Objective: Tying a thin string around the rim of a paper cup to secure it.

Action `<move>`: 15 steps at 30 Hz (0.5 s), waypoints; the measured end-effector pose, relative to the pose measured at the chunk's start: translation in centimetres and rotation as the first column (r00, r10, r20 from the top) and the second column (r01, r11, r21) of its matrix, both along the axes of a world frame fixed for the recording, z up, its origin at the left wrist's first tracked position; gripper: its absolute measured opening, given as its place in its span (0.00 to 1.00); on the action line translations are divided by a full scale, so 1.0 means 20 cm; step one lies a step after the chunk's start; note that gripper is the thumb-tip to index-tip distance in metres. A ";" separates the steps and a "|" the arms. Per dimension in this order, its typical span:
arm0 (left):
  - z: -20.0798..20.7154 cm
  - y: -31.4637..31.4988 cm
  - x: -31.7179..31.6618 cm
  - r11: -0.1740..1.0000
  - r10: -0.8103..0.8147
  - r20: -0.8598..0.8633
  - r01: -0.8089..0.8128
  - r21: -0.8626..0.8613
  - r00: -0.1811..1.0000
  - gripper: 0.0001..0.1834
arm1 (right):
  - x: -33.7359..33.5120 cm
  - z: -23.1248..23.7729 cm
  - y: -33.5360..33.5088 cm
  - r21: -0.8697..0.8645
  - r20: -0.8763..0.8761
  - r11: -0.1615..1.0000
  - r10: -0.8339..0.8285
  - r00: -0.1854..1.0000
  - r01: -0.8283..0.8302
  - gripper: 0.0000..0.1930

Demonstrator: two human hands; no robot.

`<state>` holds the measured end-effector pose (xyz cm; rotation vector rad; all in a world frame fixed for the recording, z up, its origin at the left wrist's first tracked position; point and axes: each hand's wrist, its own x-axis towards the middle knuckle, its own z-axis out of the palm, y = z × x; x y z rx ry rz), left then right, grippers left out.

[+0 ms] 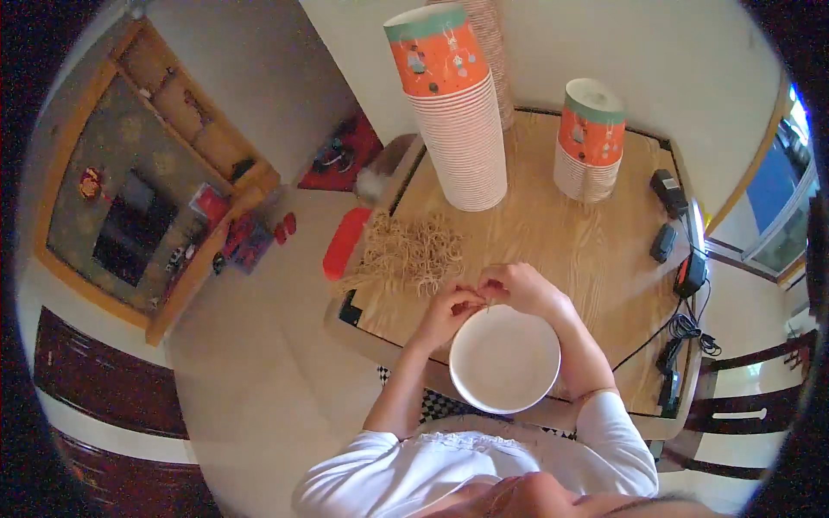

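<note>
A round white paper bucket [505, 358] stands at the table's near edge, in front of my body, its wide mouth facing up. At its far rim my left hand [449, 312] and my right hand [522, 287] meet, fingers closed in a pinch. Whatever lies between the fingertips is too small to make out, though a thin tan strand seems to show there. Just beyond my left hand spreads a tangled pile of tan twine pieces [414, 250], some hanging toward the table's left edge.
A tall stack of orange-and-green paper buckets [466, 138] rises at the back, a shorter stack [589, 147] to its right. Black adapters [667, 192] and tangled cables [685, 328] line the right edge. A red stool [347, 243] stands left; a dark chair [751, 414] stands right.
</note>
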<state>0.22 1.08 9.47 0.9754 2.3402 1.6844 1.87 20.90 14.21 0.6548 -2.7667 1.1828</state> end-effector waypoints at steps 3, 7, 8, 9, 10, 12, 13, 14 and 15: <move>0.03 0.00 0.00 1.000 0.011 0.046 -0.010 -0.024 0.999 0.06 | 0.01 0.00 0.00 -0.012 -0.034 1.000 0.023 0.999 -0.023 0.05; 0.04 0.00 0.00 1.000 -0.007 0.044 0.006 0.016 0.999 0.04 | 0.03 0.04 0.00 -0.044 0.021 0.999 0.011 1.000 -0.010 0.05; 0.04 0.01 0.00 1.000 0.016 0.112 -0.018 0.016 0.994 0.05 | 0.02 0.03 0.01 -0.044 0.006 0.999 0.007 1.000 -0.007 0.05; 0.04 0.01 0.00 1.000 0.015 0.112 -0.016 0.016 0.994 0.05 | 0.02 0.02 0.01 -0.045 -0.009 0.999 0.001 1.000 -0.002 0.06; 0.05 0.01 0.01 1.000 -0.005 0.190 0.000 0.026 0.982 0.06 | 0.02 0.02 0.01 -0.045 -0.008 0.999 0.000 1.000 0.000 0.06; 0.05 0.01 0.02 0.999 -0.024 0.266 0.014 0.037 0.964 0.07 | 0.03 0.02 0.00 -0.055 -0.018 0.998 0.014 1.000 -0.015 0.06; 0.04 0.01 0.03 0.994 -0.025 0.397 -0.018 0.106 0.917 0.07 | 0.03 0.03 0.00 -0.056 -0.018 0.998 0.016 1.000 -0.017 0.06; 0.04 0.01 0.04 0.984 -0.037 0.520 -0.060 0.169 0.853 0.07 | 0.04 0.05 -0.01 -0.056 -0.008 0.998 0.020 1.000 -0.020 0.06; 0.05 0.01 0.03 0.984 -0.037 0.520 -0.059 0.168 0.853 0.07 | 0.05 0.06 -0.01 -0.056 0.003 0.998 0.023 1.000 -0.023 0.06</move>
